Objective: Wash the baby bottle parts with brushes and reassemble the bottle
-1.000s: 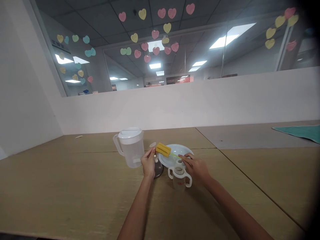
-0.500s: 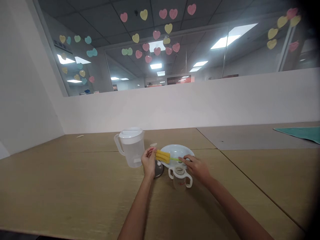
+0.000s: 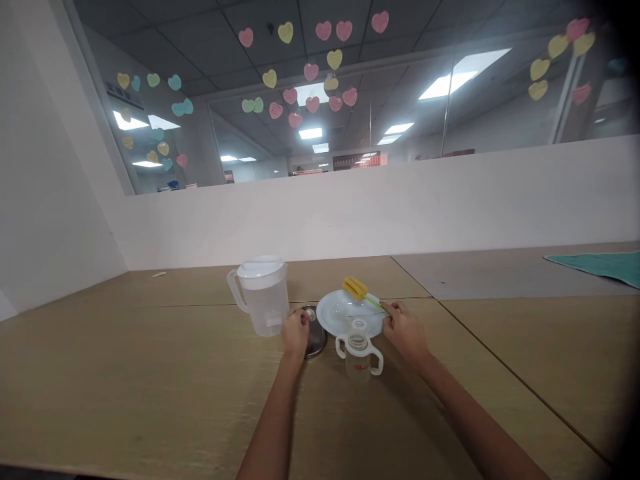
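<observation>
My right hand (image 3: 406, 331) is closed on the thin green handle of a sponge bottle brush (image 3: 355, 288). Its yellow head is raised over the far side of a white plate (image 3: 327, 319). Over a dark round dish (image 3: 316, 343), the fingers of my left hand (image 3: 295, 331) are pinched at a small clear piece (image 3: 311, 313), whose kind is mostly hidden. Between my hands a clear baby bottle (image 3: 359, 360) with two white handles stands upright, its mouth uncovered. Clear parts, one of them ring-shaped (image 3: 359, 325), rest on the plate behind it.
A lidded translucent pitcher (image 3: 265, 303) stands to the left of the dish. At the far right lies a green cloth (image 3: 600, 265). A small pale scrap (image 3: 159, 274) is at the back left of the wooden table (image 3: 150, 380), which meets a low white wall.
The brush head has moved away from my left hand, up and right over the plate, with my right hand shifting right. My left hand has lowered to the dark dish.
</observation>
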The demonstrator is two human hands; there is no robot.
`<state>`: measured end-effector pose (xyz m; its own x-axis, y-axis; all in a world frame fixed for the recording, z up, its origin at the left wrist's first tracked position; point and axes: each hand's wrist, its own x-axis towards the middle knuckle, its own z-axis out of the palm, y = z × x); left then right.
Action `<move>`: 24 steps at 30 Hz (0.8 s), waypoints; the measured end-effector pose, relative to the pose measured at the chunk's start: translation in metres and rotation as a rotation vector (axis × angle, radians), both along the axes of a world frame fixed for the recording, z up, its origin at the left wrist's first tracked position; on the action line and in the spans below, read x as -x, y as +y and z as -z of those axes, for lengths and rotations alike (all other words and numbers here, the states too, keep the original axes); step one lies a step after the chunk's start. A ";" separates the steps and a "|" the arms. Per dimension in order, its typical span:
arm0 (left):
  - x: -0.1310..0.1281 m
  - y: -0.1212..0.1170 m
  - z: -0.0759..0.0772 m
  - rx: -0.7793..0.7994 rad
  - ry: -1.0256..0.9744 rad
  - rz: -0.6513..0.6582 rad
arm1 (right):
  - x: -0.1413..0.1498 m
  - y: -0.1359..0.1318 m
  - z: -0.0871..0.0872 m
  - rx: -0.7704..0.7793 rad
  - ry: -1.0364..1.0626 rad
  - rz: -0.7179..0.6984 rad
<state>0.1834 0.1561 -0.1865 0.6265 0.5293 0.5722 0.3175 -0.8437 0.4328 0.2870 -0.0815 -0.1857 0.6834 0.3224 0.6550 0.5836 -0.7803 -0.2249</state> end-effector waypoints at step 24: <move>-0.007 -0.033 0.006 -0.115 0.005 0.326 | -0.009 -0.016 -0.004 -0.140 -0.027 -0.315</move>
